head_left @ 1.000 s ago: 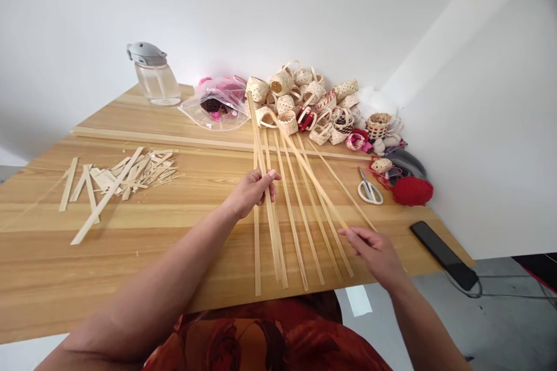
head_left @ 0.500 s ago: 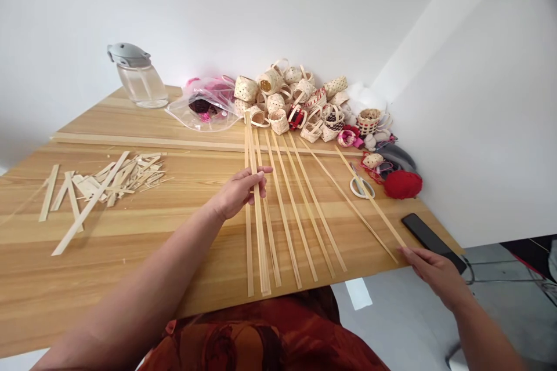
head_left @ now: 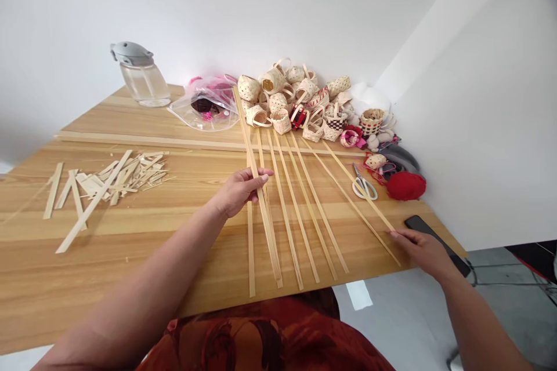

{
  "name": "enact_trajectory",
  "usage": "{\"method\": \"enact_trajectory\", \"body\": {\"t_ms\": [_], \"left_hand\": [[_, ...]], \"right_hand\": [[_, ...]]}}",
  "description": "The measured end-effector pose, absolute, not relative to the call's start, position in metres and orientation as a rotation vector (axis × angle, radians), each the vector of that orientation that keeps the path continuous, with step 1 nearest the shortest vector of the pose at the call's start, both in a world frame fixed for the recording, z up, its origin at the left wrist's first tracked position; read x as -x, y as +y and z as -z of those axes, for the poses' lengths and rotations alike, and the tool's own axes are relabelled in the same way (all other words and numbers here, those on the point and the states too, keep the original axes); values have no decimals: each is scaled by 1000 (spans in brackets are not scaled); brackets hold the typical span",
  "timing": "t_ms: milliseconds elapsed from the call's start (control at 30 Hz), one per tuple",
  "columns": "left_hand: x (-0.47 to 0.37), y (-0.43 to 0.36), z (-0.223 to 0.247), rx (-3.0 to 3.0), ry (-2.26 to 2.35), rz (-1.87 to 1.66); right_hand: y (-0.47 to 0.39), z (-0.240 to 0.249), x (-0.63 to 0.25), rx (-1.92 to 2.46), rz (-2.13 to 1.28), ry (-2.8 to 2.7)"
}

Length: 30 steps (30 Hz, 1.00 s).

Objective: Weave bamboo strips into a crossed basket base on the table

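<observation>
My left hand is closed around a small bundle of long bamboo strips, gripped near the middle and slanting from the baskets toward the table's front edge. My right hand pinches the near end of a single bamboo strip, whose far end points at the baskets. Between the hands several more bamboo strips lie fanned out on the wooden table. White-handled scissors lie partly beneath the strip in my right hand.
A heap of small woven baskets stands against the wall. Left of it are a zip bag and a water bottle. Cut strip scraps lie on the left. A red yarn ball and a phone are at the right.
The strip in my right hand has shifted left, toward the other strips. The bundle in my left hand has tilted, its far end going left and its near end right.
</observation>
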State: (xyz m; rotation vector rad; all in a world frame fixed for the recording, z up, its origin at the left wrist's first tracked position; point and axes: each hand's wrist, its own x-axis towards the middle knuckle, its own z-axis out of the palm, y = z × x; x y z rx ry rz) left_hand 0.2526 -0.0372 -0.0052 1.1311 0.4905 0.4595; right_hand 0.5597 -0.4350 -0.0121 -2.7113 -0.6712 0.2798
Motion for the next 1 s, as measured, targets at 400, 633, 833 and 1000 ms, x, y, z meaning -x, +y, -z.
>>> {"method": "enact_trajectory", "body": {"t_ms": [400,633,833,1000], "left_hand": [[-257,-42,9,-1087,490,-465],[-256,-38,5,-989,544,-539],[-256,-35,2,-879,585,-558],[-258,-33,1,-802,593,-530]], "right_hand": [[-373,-6,-486,2462,-87,-679],[-300,-23,-355,1725,-1024,-1120],[-292,-26,-341,1671,-971,-1099],[-292,-25,-339,1697,-863,-1137]]}}
